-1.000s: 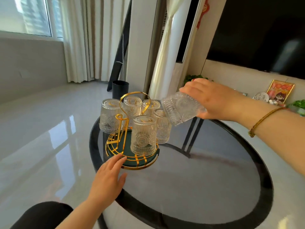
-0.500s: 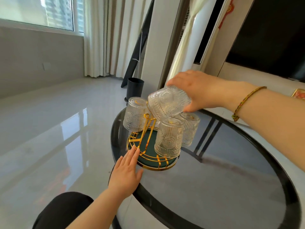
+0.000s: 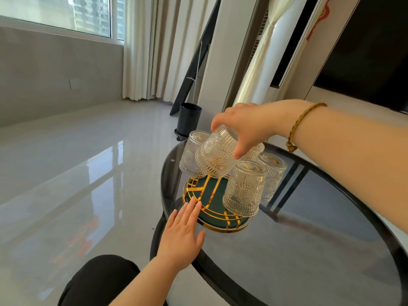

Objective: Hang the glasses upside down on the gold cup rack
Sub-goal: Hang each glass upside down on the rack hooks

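The gold cup rack (image 3: 212,195) with its green round base stands on the left part of a dark glass table (image 3: 309,250). Several ribbed clear glasses hang upside down on it, one at the front (image 3: 242,191), one at the left (image 3: 189,155), others behind. My right hand (image 3: 249,122) grips another ribbed glass (image 3: 215,154) by its bottom, mouth down and tilted, over the rack's front-left side. My left hand (image 3: 183,233) lies flat with fingers spread, fingertips touching the rack's near rim.
A black cylindrical bin (image 3: 188,119) stands on the glossy floor beyond the table. Curtains and a leaning black frame (image 3: 192,65) are at the back. My dark-clothed knee (image 3: 99,281) sits beside the table's near-left edge.
My right hand has carried the glass leftward and down, from beside the rack to over its front-left side, turning it mouth down. My left hand stays at the rack's rim.
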The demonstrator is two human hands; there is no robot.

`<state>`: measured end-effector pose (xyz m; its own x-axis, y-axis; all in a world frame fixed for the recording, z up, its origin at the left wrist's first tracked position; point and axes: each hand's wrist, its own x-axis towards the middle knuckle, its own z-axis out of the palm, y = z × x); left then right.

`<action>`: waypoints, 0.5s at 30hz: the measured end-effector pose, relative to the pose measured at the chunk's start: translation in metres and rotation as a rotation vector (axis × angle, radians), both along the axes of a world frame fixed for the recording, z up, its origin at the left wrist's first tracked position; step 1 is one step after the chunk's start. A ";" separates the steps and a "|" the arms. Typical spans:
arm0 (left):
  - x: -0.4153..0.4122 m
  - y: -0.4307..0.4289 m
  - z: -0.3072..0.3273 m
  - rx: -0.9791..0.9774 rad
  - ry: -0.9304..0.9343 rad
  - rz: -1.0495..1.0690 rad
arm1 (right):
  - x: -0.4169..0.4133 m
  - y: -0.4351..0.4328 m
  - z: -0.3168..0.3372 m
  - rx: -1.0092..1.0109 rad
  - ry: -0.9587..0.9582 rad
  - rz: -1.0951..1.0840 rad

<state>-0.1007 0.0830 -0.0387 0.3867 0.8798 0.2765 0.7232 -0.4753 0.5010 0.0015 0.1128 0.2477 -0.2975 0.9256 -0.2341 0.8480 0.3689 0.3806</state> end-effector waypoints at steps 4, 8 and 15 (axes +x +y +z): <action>-0.001 0.001 -0.003 0.011 -0.022 -0.004 | -0.004 0.007 -0.008 -0.078 0.106 -0.091; -0.001 0.001 -0.003 0.020 -0.024 -0.009 | -0.005 0.010 -0.020 -0.123 0.176 -0.121; -0.001 0.000 -0.001 0.005 -0.026 -0.008 | -0.010 0.012 -0.045 -0.166 0.141 -0.094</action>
<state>-0.1022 0.0832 -0.0396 0.3858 0.8754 0.2911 0.7062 -0.4833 0.5174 -0.0083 0.1249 0.2027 -0.2521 0.9031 -0.3478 0.9222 0.3330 0.1964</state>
